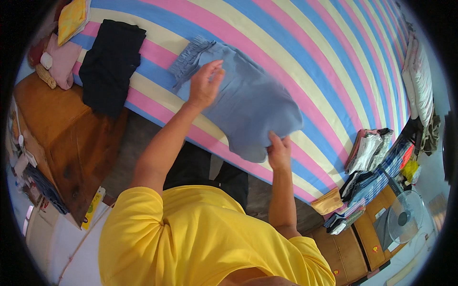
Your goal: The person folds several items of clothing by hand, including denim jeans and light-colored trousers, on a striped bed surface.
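Observation:
A blue-grey garment with a gathered elastic waistband lies folded on the striped bed sheet, its lower corner lifted slightly at the near right. My right hand pinches this corner between thumb and fingers. Over the garment's left part, near the waistband, my left hand is raised with the fingers loosely bent and apart, holding nothing.
Folded black cloth hangs over the bed's left edge, beside a wooden cabinet. Pink cloth and a yellow checked cloth lie at far left. Stacked clothes, a fan and drawers are at right.

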The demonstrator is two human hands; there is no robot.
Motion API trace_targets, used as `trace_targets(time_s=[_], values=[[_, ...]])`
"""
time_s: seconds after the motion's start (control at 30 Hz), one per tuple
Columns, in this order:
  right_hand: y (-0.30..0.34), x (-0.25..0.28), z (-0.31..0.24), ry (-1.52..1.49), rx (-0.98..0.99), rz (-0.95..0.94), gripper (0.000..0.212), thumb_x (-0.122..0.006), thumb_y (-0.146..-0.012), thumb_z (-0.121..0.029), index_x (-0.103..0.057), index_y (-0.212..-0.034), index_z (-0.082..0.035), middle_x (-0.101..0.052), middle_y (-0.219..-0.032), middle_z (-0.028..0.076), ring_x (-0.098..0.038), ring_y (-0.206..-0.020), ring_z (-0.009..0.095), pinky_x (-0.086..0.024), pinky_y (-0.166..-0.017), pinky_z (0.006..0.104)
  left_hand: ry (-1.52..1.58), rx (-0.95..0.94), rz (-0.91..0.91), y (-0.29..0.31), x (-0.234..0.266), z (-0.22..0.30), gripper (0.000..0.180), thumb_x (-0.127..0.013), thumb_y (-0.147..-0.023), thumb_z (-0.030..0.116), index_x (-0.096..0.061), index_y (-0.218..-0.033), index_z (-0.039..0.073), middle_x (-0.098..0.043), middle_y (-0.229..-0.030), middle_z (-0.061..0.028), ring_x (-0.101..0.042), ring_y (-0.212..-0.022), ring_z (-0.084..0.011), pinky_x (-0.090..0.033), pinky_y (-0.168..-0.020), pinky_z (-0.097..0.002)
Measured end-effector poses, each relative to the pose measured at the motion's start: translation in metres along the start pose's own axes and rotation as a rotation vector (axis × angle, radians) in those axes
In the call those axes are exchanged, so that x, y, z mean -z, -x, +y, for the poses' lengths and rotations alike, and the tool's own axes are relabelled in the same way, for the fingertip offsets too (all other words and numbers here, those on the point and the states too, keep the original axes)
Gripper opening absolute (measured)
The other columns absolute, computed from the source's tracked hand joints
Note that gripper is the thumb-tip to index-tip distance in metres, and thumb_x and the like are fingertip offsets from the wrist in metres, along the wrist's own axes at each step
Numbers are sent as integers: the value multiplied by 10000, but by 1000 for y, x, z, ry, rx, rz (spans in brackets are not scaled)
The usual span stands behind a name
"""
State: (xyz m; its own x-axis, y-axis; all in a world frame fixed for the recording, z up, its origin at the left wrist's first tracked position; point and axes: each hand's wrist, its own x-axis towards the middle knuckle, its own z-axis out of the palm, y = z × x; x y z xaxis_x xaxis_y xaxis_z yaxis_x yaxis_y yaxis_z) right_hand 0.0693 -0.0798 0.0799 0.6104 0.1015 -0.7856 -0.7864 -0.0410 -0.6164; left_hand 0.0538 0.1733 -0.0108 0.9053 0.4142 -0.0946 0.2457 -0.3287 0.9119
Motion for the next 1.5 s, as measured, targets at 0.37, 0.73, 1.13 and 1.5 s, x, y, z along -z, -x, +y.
trace_targets(time_s=[0.37, 0.73, 1.13, 1.5], values=[[-61, -205, -6, 184, 55, -438, 623, -530, -828, -204, -209, -1348, -84, -552, -1034, 91, -526, -899, 160, -444, -692, 304, 608, 686, -59, -3, 114, -37, 653, -427, -843, 531, -413, -1259, 29, -490, -1207, -106, -436, -1130, -199, -329, -928, -319], [-59, -108, 29, 340, -68, -226, 582, -581, -784, -250, -323, -1289, -118, -547, -893, 46, -494, -827, 124, -427, -660, 285, 287, 729, -421, -71, 94, -41, 573, -670, -730, 250, -460, -1189, -21, -568, -1083, -137, -566, -948, -230, -447, -816, -343], [-40, -67, 29, -342, 112, -148, 807, -703, -708, -291, -229, -1327, -81, -448, -1165, 89, -461, -1043, 174, -393, -875, 313, -126, 40, -676, 40, -46, 106, 536, -625, -710, 197, -418, -1153, -22, -529, -1025, -208, -517, -958, -343, -403, -823, -363], [0, 222, 36, -1084, -128, -398, 369, -517, -785, -155, -491, -1128, -22, -579, -1043, 140, -580, -940, 268, -465, -847, 420, -210, -220, -969, 145, -184, 215, 436, -645, -700, 192, -541, -1098, 48, -433, -1251, -145, -439, -1135, -283, -372, -910, -348]])
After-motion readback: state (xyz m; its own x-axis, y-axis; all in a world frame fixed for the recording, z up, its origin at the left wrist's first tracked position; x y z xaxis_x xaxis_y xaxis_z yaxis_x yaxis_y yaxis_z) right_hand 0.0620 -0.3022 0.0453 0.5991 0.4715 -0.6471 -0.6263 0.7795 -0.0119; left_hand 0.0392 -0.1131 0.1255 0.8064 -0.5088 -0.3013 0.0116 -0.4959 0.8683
